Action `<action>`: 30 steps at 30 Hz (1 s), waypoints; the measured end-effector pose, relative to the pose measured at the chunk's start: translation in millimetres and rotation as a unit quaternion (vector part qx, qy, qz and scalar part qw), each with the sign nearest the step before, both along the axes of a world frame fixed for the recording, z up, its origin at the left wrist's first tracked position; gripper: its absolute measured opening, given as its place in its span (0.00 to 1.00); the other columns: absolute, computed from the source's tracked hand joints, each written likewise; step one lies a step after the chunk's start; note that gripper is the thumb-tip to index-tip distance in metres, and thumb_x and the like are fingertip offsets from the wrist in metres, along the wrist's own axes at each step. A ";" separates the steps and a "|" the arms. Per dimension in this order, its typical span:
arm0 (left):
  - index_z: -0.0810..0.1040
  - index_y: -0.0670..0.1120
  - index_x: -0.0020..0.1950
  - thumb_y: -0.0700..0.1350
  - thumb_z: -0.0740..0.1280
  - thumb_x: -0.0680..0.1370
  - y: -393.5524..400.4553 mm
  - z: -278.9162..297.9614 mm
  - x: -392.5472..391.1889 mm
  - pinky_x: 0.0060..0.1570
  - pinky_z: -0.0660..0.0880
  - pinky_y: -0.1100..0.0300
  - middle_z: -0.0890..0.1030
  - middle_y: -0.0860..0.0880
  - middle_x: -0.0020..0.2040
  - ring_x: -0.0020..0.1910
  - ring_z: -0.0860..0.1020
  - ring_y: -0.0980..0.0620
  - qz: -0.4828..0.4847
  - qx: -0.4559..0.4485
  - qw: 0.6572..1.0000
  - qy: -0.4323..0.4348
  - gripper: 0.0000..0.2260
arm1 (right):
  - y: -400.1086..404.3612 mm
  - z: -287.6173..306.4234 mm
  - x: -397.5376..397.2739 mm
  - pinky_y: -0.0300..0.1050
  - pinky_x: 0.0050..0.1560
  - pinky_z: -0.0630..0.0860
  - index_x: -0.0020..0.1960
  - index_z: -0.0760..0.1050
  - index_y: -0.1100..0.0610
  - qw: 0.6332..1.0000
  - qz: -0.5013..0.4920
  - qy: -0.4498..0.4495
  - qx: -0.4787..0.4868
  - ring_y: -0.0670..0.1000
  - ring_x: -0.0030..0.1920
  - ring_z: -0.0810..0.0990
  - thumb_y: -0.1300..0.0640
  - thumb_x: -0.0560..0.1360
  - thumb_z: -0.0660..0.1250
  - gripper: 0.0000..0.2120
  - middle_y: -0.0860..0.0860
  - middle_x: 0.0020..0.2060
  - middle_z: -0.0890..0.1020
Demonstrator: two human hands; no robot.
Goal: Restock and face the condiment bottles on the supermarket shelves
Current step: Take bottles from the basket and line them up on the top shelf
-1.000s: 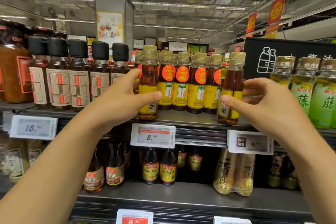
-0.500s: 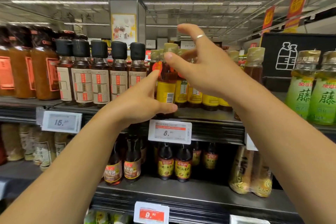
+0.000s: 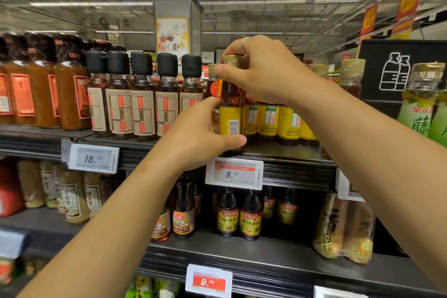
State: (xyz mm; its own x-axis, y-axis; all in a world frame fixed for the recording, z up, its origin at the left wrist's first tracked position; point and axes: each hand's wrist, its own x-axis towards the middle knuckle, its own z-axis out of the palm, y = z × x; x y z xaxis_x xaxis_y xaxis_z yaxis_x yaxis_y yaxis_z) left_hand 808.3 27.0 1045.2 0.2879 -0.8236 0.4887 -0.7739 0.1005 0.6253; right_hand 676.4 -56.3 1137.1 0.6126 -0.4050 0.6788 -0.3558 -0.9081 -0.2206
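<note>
Bottle (image 3: 229, 113) with yellow label stands at front edge of upper shelf (image 3: 278, 152), barcode facing out, just right of black-capped bottles (image 3: 142, 94). Left hand (image 3: 200, 135) grasps its lower body; right hand (image 3: 263, 72) pinches its gold cap (image 3: 231, 60). More yellow-label bottles (image 3: 268, 118) behind.
</note>
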 end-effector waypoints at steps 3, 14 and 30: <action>0.76 0.60 0.55 0.60 0.80 0.68 -0.8 -10.7 -6.8 0.34 0.70 0.75 0.82 0.62 0.43 0.43 0.77 0.73 0.074 -0.060 0.995 -0.033 0.21 | -1.5 1.6 5.2 0.44 0.47 0.81 0.64 0.78 0.50 1.000 -0.001 0.013 -0.002 0.46 0.43 0.80 0.40 0.79 0.67 0.19 0.47 0.51 0.83; 0.65 0.57 0.57 0.53 0.77 0.75 3.2 -10.5 -7.3 0.39 0.68 0.70 0.74 0.64 0.44 0.44 0.74 0.67 0.067 -0.029 0.997 -0.011 0.21 | -13.4 25.4 -12.5 0.30 0.30 0.76 0.62 0.79 0.44 0.996 0.055 0.066 0.034 0.45 0.34 0.86 0.54 0.81 0.68 0.12 0.44 0.48 0.85; 0.70 0.53 0.63 0.52 0.77 0.75 -6.1 -11.4 -12.9 0.55 0.80 0.48 0.81 0.54 0.54 0.53 0.81 0.52 0.094 -0.027 0.995 -0.033 0.22 | -25.3 19.2 -1.6 0.39 0.42 0.69 0.54 0.82 0.48 0.996 -0.023 0.030 -0.075 0.36 0.38 0.75 0.39 0.76 0.71 0.14 0.40 0.37 0.77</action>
State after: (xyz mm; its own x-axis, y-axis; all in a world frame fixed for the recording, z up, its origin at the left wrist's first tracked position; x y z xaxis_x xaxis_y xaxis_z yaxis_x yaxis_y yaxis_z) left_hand 795.4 20.9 1033.8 0.3995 -0.7306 0.5538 -0.8215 -0.0172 0.5699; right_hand 674.9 -81.7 1156.3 0.6373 -0.3299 0.6964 -0.4065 -0.9117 -0.0599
